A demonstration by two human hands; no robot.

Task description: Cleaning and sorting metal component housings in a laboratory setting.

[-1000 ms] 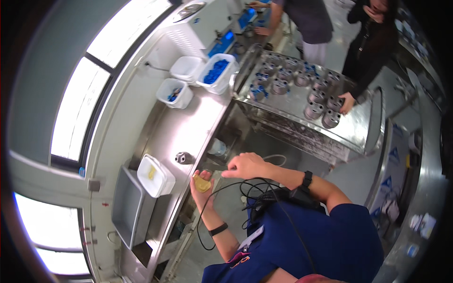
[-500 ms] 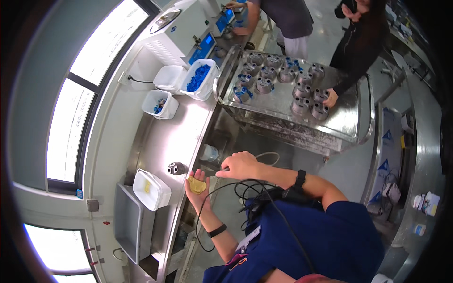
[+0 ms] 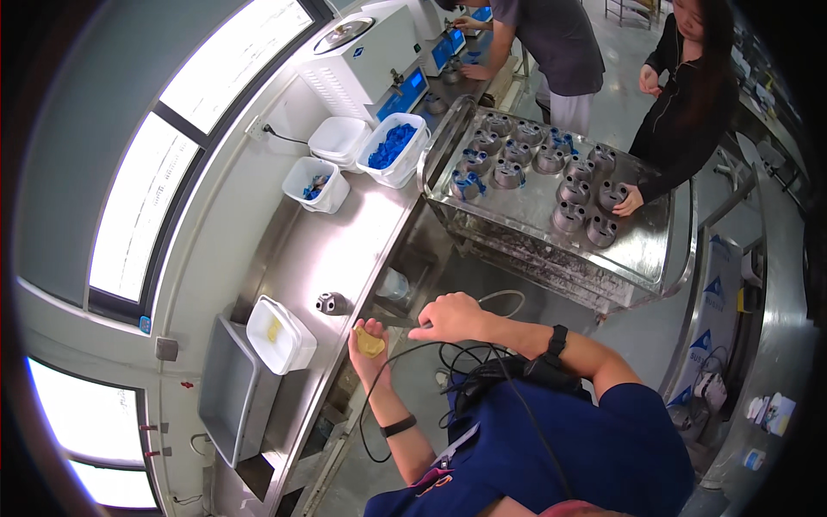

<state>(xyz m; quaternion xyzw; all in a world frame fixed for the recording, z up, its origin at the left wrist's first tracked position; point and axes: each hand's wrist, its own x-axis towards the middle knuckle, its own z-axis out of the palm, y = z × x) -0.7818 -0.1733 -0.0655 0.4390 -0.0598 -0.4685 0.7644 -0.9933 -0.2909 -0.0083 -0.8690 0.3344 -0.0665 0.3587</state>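
My left hand (image 3: pixel 376 360) is palm up beside the bench edge, its fingers curled around a flat, soft-looking yellow lump (image 3: pixel 370 344). To its right, my right hand (image 3: pixel 452 317) is closed in a fist. A short grey end (image 3: pixel 422 327) sticks out of it toward the left hand; the rest is hidden in the fingers. On the bench just past my left hand stands a grey metal cup-like part (image 3: pixel 331 303) with round holes in its top. Left of that part is a white tub (image 3: pixel 297 349) with some yellow material inside.
A grey bin (image 3: pixel 245 405) sits at the near left. Farther along the steel bench (image 3: pixel 345 237) are white tubs, one of blue pieces (image 3: pixel 392 146), and white machines (image 3: pixel 366 69). Two people stand by a metal cart (image 3: pixel 534 220) bearing several grey parts. Black cable (image 3: pixel 491 355) loops before me.
The view has shifted, so the bench and cart sit differently in the picture. My left fingers have curled up more around the yellow lump. My right hand stays closed beside it.
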